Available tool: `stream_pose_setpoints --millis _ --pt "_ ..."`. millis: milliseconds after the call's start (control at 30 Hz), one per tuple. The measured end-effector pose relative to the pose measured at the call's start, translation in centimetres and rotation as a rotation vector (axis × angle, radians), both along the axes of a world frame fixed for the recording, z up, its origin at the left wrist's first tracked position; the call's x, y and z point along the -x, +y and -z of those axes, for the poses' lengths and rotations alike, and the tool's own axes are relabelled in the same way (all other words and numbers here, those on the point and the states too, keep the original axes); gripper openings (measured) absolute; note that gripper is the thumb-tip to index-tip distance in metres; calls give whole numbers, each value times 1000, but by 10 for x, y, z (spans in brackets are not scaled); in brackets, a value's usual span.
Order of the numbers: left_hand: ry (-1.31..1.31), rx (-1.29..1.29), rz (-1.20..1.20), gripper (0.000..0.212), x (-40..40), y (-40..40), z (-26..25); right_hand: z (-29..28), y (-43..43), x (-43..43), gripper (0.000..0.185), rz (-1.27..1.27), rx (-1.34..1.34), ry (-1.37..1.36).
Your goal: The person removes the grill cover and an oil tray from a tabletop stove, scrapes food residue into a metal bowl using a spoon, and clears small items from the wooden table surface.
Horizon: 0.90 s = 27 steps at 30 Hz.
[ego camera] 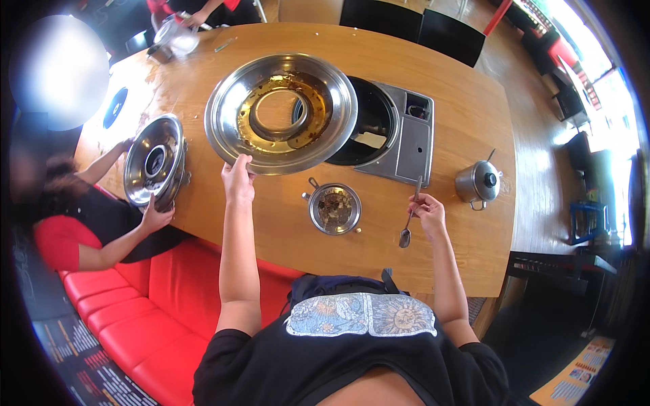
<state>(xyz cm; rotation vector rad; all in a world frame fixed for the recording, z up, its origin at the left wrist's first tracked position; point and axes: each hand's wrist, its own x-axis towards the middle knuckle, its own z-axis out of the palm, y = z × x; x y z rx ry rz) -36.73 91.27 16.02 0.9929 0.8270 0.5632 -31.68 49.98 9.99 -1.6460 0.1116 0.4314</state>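
My left hand grips the near rim of a round metal ring-shaped pan, which has an open centre and holds yellowish liquid with dark bits. The pan overlaps the left part of a portable stove with a black round well. In my right hand is a metal spoon, bowl downwards, over the table in front of the stove. Between my hands a metal pot of murky liquid with bits stands on the wooden table, with a strainer handle showing at its rim.
At the right stands a lidded metal pot with a utensil handle behind it. A co-worker at the left holds stacked metal ring pans; another person's hands are near a clear jug at the far left. A red bench borders the near side.
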Motion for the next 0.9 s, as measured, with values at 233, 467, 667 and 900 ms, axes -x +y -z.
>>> stream_pose_setpoints --millis 233,467,667,900 --pt "-65 -39 -128 16 53 -11 -27 -2 -16 14 12 -5 -57 -9" --pt "-100 -57 -203 14 101 -33 -32 -11 -44 30 11 -15 -84 -27" --pt "-109 -48 -260 15 134 -61 -30 -12 -68 41 10 -38 -41 -21" --pt "-89 -105 -276 16 162 -77 -14 -8 -85 43 11 -76 -54 -35"
